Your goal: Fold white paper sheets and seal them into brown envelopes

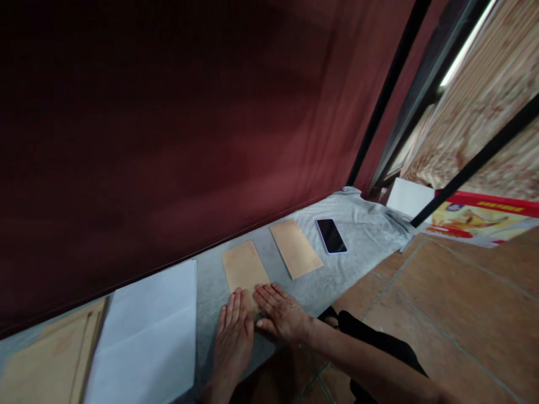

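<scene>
And here, at the middle of the grey cloth-covered surface [362, 224], a brown envelope [245, 264] is being pressed on by two hands at once! Its near end is covered by the left hand [233, 331] and the right hand [284, 314], set side by side, while its far part is left uncovered. Nothing is clasped: the left grip is laid out flat, fingers straight and pointed away from the body, and the right grip is held just as wide, palm down, its thumb stretched towards the left hand.

To the right, a second brown envelope [296, 248] is seen lying apart, slanted, and near it a dark-screened phone [332, 236] is laid face up. Over on the left, white paper [147, 336] is spread, crossed by a crease, and at the far left a pile of brown envelopes [46, 359] is placed just beside it; whether the two overlap cannot be told.

Behind it all, the view is filled by a dark red panel [210, 112]. At the right, a brightly printed red and yellow box [484, 219] is seen by the tiled floor [455, 286], beyond a slanting black pole [475, 163].
</scene>
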Available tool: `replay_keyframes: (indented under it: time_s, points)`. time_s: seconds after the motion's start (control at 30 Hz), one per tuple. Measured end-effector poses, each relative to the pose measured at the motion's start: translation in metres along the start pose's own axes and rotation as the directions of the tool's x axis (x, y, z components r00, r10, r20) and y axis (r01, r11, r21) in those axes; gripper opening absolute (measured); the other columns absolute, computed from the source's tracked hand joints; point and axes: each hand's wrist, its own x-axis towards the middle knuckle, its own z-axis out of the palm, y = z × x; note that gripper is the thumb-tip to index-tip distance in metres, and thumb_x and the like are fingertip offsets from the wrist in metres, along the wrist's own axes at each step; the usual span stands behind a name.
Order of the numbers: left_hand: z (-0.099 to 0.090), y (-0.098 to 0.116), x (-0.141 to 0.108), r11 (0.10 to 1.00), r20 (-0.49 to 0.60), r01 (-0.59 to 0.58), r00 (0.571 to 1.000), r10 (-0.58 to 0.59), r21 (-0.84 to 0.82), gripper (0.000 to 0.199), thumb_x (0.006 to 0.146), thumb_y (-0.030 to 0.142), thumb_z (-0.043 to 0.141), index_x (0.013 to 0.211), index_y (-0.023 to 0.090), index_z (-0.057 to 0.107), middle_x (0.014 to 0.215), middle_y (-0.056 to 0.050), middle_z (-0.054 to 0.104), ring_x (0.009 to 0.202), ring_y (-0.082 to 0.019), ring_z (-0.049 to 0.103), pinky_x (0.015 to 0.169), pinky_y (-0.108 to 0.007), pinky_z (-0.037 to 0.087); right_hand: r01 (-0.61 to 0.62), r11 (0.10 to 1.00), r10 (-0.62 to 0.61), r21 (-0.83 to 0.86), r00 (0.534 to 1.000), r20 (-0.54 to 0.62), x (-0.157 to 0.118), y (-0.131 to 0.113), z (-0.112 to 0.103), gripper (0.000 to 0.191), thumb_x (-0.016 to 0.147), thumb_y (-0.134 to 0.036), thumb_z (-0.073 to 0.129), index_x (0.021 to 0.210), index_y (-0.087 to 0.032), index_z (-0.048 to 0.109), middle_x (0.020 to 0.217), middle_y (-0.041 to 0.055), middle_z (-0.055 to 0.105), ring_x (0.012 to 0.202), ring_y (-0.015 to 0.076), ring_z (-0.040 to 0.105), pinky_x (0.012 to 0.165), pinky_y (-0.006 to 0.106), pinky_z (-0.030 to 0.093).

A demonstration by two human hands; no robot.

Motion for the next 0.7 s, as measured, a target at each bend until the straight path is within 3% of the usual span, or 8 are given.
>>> replay_keyframes:
  time_s: [0.13, 0.23, 0.37, 0.5, 0.7]
  points:
    - [0.005, -0.018, 0.011, 0.997, 0.05, -0.067, 0.997, 0.066, 0.034, 0.061, 0.092, 0.01, 0.027, 0.15, 0.014, 0.044, 0.157, -0.016, 0.041, 0.15, -0.029, 0.031, 0.118, -0.056, 0.033, 0.011, 1.0, -0.011, -0.008, 1.0, -0.029, -0.006, 0.002, 0.003, 0.065, 0.103, -0.054, 0.039, 0.152, -0.011, 0.038, 0.157, 0.0139, 0.041, 0.149, 0.0235, 0.033, 0.124, 0.043, 0.027]
    - [0.019, -0.031, 0.04, 0.995, 0.111, -0.094, 0.989, 0.097, -0.031, 0.06, 0.095, 0.015, 0.026, 0.153, 0.015, 0.038, 0.158, -0.014, 0.039, 0.15, -0.026, 0.031, 0.119, -0.052, 0.033, -0.013, 1.0, 0.013, -0.007, 0.999, -0.034, -0.006, 0.002, 0.007, 0.068, 0.102, -0.057, 0.04, 0.152, -0.011, 0.039, 0.156, 0.0137, 0.043, 0.148, 0.0238, 0.034, 0.124, 0.043, 0.027]
    - [0.036, -0.041, 0.095, 0.993, 0.205, 0.016, 0.979, 0.009, -0.12, 0.06, 0.101, 0.033, 0.023, 0.157, 0.01, 0.028, 0.16, -0.015, 0.036, 0.15, -0.025, 0.029, 0.119, -0.047, 0.033, -0.053, 0.999, 0.053, -0.002, 0.999, -0.002, -0.003, -0.001, 0.01, 0.072, 0.099, -0.06, 0.046, 0.151, -0.01, 0.041, 0.155, 0.015, 0.045, 0.146, 0.0258, 0.037, 0.122, 0.043, 0.031]
    - [0.044, -0.045, 0.139, 0.991, 0.193, 0.034, 0.981, -0.008, -0.132, 0.06, 0.102, 0.035, 0.018, 0.156, 0.011, 0.029, 0.162, -0.013, 0.033, 0.151, -0.023, 0.027, 0.122, -0.047, 0.025, -0.042, 0.999, 0.042, 0.01, 0.999, -0.01, -0.001, -0.001, 0.008, 0.074, 0.096, -0.06, 0.051, 0.149, -0.01, 0.041, 0.155, 0.0178, 0.043, 0.145, 0.028, 0.038, 0.121, 0.044, 0.033]
    - [0.048, -0.047, 0.164, 0.99, 0.207, 0.072, 0.977, -0.046, -0.121, 0.06, 0.103, 0.037, 0.018, 0.156, 0.013, 0.032, 0.161, -0.01, 0.035, 0.152, -0.022, 0.025, 0.123, -0.046, 0.023, -0.022, 0.999, 0.02, 0.036, 0.998, 0.054, -0.001, 0.003, -0.007, 0.062, 0.098, -0.061, 0.048, 0.148, -0.026, 0.044, 0.162, 0.0124, 0.034, 0.146, 0.0278, 0.037, 0.12, 0.044, 0.033]
